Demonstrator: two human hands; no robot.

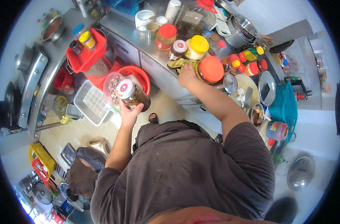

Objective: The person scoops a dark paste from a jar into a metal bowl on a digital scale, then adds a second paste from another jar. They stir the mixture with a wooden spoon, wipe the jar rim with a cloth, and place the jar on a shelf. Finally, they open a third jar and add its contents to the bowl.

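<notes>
My left hand [129,113] holds a glass jar [136,98] of dark brown contents, tilted, with a white lid, above the floor. On the steel counter [125,30], my right hand [187,75] grips a yellow-green cloth [177,63]. Just right of that hand stands a big jar with an orange lid [211,68]. Behind the cloth are a small dark jar with a white lid [178,50] and a jar with a yellow lid [198,47]. A red-lidded jar [166,36] stands farther left.
Below the held jar are a tub of chopped pieces [113,83], a red basin [144,77] and a white crate [89,109]. A red basket [87,60] holds small jars. Another person [83,176] is low at my left. A cleaver [247,97] lies on a round board [254,89].
</notes>
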